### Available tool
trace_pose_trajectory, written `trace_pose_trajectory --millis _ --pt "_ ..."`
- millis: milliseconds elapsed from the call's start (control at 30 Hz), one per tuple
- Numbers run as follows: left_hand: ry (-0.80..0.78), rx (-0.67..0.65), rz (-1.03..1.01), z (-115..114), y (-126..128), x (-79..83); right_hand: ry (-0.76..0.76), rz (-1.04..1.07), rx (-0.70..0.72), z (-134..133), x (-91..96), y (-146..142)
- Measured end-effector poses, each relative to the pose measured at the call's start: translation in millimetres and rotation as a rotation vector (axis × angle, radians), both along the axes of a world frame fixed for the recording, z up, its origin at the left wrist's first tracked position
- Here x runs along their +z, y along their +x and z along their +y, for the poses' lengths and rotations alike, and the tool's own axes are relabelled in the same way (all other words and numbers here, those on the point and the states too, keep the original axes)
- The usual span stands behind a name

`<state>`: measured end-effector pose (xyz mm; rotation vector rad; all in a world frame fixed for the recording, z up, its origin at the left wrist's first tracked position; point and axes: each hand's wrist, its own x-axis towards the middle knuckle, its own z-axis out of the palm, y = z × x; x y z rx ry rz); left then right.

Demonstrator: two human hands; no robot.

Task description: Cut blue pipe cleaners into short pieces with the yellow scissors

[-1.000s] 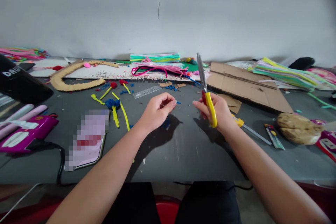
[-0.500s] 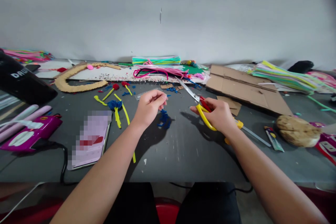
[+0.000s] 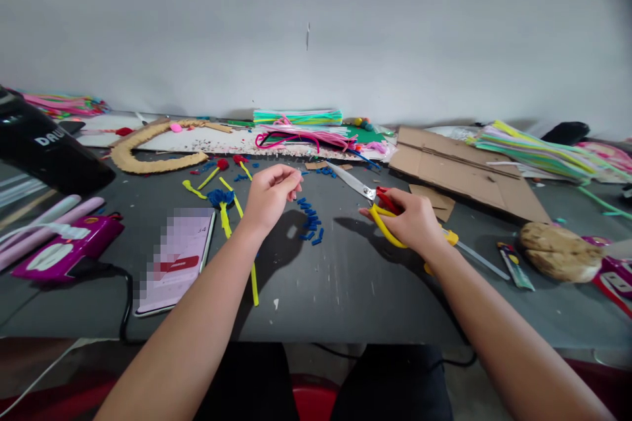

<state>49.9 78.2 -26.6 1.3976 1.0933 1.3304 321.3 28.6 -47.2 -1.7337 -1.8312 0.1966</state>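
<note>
Right hand (image 3: pixel 409 216) grips scissors (image 3: pixel 368 192) by handles, long axis running far and left, tip apart from our left hand (image 3: pixel 276 196). Left thumb and fingers pressed together; we can't tell what's pinched. Short blue pieces (image 3: pixel 310 218) lie on table (image 3: pixel 345 296) between hands, nearer left.

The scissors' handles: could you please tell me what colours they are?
The scissors have one yellow handle and one red handle, shown best in the head view.
</note>
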Motion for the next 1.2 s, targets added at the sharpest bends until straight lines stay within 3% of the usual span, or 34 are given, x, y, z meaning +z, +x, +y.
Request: trace_pose_trajectory --millis 267,533,1200 --pt "0.048 -0.008 0.067 -2.5 1.8 2.4 -0.015 -0.020 0.129 -1.2 -0.5 -3.7" --pt "0.110 -0.033 0.173 -1.9 -1.1 0.1 0.001 -0.034 0.148 0.7 -4.8 -1.3" --pt "0.120 -0.063 0.193 -2.7 -1.1 0.4 -0.021 -0.048 0.143 2.3 -6.4 0.4"
